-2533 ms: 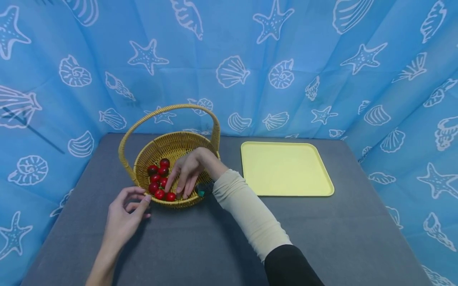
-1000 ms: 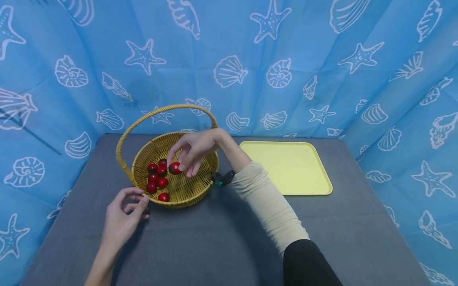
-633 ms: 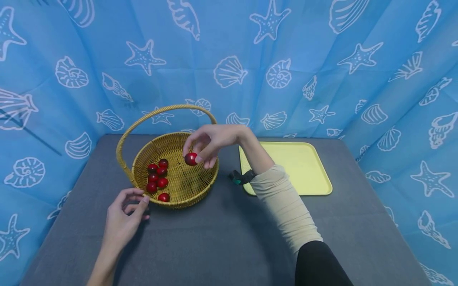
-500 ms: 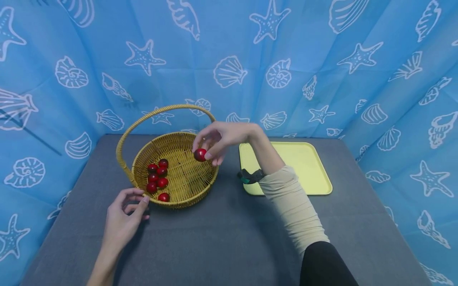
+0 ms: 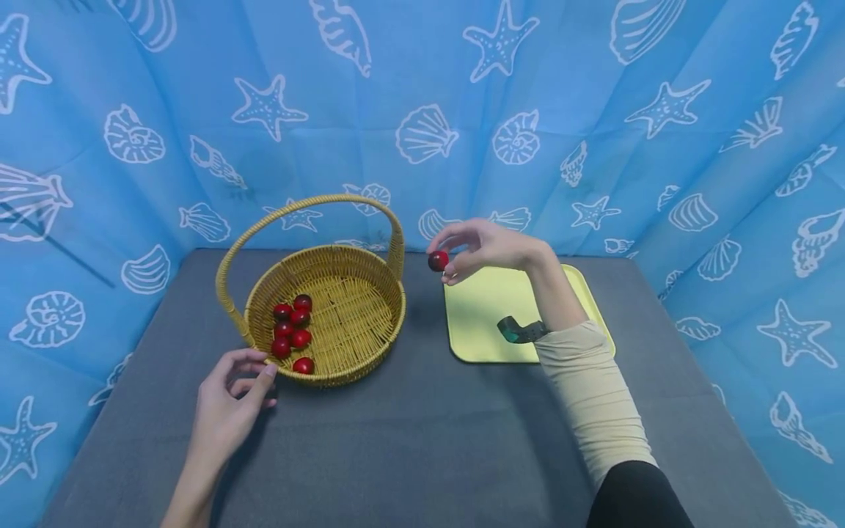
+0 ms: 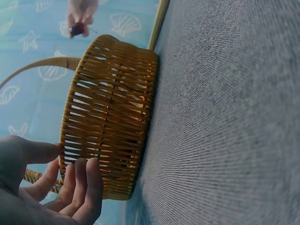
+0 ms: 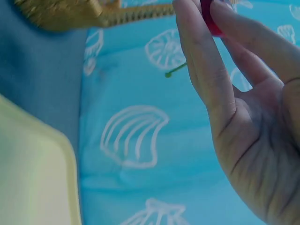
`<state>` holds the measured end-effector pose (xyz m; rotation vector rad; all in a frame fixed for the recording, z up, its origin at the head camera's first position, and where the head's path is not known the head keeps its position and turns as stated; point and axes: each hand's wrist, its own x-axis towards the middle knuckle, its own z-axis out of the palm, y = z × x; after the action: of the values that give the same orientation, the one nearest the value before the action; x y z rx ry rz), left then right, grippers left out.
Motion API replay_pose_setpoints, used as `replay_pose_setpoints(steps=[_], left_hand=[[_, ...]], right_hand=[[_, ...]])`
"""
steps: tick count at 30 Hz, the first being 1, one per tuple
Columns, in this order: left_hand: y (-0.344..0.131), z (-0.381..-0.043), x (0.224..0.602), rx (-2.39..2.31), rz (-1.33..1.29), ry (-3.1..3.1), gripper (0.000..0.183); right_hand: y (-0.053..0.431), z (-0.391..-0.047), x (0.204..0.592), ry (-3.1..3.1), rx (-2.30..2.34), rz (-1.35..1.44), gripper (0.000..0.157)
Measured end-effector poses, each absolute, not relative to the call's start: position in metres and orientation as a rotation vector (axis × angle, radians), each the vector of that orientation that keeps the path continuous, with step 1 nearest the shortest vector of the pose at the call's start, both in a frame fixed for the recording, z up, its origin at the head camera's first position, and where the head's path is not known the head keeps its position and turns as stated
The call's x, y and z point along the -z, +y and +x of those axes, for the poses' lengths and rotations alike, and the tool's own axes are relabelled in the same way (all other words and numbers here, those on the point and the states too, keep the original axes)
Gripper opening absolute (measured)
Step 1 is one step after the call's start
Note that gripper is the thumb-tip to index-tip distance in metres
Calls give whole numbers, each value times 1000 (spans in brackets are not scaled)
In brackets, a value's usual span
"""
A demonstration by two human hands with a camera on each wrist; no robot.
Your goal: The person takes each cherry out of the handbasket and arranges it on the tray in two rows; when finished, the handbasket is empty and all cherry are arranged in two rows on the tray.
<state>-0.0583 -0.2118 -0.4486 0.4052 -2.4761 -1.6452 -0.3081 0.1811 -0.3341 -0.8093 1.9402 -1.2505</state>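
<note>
My right hand (image 5: 494,246) pinches a dark red cherry (image 5: 438,260) between thumb and fingertips, in the air over the tray's left back corner. In the right wrist view a thin green stem (image 7: 176,70) hangs beside the fingers. My left hand (image 5: 231,396) holds the near left rim of a round wicker basket (image 5: 356,330). The left wrist view has its thumb on the rim and its fingers curled against the woven side. Several cherries (image 5: 282,330) lie in the basket's left part. The yellow tray (image 5: 488,326) is partly hidden under my right arm.
The basket's tall arched handle (image 5: 310,202) rises above it. A grey cloth (image 5: 396,447) covers the table. Blue curtain (image 5: 370,147) with white shell prints closes off the back and both sides. A dark strap with a camera (image 5: 518,330) sits on my right wrist.
My right hand has picked a cherry out of the basket, lifted it and carried it right, past the basket rim to the tray. The left hand has stayed at the rim.
</note>
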Motion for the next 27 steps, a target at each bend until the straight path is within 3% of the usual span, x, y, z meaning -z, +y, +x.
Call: replay_pose_setpoints(steps=[6,21,27], left_hand=[[-212,-59,449,1655,419,-2478,37],[-213,-59,449,1683,450,-2476,38],[-212,-59,448,1677,461,-2477,38]], right_hand=[[204,-309,346,2061,1308,-752,44],[236,-303,371,2290,1596,-569,23],[241,-300,377,2397,1549,-496,32]])
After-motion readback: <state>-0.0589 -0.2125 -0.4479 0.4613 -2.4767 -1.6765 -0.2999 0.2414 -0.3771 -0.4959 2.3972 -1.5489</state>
